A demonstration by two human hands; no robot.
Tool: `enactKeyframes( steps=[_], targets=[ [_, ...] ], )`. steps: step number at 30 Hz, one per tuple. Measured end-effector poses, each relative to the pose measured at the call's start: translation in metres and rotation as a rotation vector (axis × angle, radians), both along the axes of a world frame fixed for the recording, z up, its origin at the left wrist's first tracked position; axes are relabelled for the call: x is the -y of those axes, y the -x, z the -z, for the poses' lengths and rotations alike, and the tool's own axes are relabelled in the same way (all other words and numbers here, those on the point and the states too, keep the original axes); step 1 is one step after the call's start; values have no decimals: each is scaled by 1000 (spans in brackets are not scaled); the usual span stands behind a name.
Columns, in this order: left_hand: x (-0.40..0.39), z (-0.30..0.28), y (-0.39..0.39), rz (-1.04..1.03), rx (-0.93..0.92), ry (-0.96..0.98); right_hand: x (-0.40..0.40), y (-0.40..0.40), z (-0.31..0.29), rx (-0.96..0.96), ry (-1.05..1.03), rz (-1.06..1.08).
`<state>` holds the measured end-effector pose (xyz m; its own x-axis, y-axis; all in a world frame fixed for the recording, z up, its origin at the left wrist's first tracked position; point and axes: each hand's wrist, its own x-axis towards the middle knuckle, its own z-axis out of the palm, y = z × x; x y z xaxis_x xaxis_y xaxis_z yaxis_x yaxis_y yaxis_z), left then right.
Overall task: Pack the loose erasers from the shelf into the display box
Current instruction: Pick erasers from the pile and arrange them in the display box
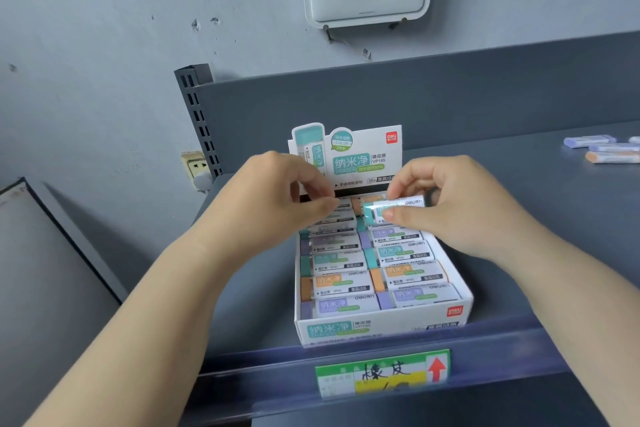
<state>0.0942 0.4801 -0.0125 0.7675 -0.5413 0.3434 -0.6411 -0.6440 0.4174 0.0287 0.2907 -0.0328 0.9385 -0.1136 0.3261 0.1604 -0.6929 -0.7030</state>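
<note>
2 hands work over the back of the Deli eraser display box on a grey metal shelf. My right hand pinches a teal-tipped eraser between thumb and fingers, holding it lengthwise above the rear of the right-hand column, apparently so it can drop in parallel to the sleeved erasers already lying there. My left hand hovers over the rear of the left column, fingers curled with thumb and fingertips drawn together; whether they nip anything or just steady a packed eraser I cannot tell, since the hand hides that spot.

Below my hands, 2 columns of packed erasers fill the box, teal, purple and orange ends all turned left, printed sleeves up, presumably to face shoppers neatly. The box's printed header card stands upright behind them, and its front wall sits just behind the shelf's price rail, where a green and yellow handwritten price tag with a red arrow is clipped.

At least 3 loose erasers lie far off to the right on the same shelf, 2 purple and 1 orange, well apart from the box. By my reckoning the job is nearly done: the box looks almost full, and those strays need fetching next.
</note>
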Motion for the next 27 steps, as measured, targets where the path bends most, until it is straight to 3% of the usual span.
enactKeyframes(
  steps=[12,27],
  targets=[
    [0,5,2,22,-31,-110,2,-9,8,61,226,38],
    [0,8,3,15,10,-119,2,-10,11,134,250,86]
  ],
)
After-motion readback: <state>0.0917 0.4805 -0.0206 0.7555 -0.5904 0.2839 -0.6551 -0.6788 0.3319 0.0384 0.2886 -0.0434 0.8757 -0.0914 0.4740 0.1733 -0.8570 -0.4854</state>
